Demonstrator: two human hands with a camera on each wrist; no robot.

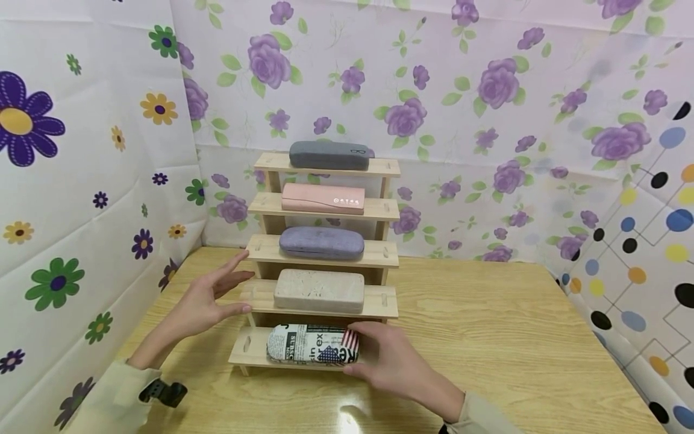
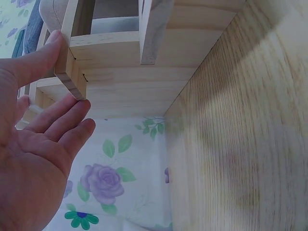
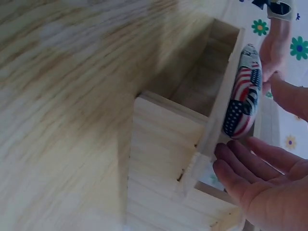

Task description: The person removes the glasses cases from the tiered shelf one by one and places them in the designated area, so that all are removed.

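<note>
A glasses case with newspaper print and flag patterns (image 1: 312, 345) lies on the lowest board of a stepped wooden rack (image 1: 246, 345). My right hand (image 1: 391, 357) is at the case's right end, thumb in front and fingers behind; in the right wrist view its fingertips (image 3: 224, 161) sit just apart from the case. At the rack's left side, my left hand (image 1: 203, 298) has its thumb and fingers spread, touching a board's end in the left wrist view. Above are a beige case (image 1: 318, 290), a purple case (image 1: 321, 243), a pink case (image 1: 320, 199) and a grey case (image 1: 329, 155).
The rack stands on a wood-grain table (image 1: 488, 337), whose surface extends to its right. A purple-flowered cloth (image 1: 450, 120) hangs behind. Patterned cloths also hang at the left (image 1: 97, 181) and right (image 1: 650, 265).
</note>
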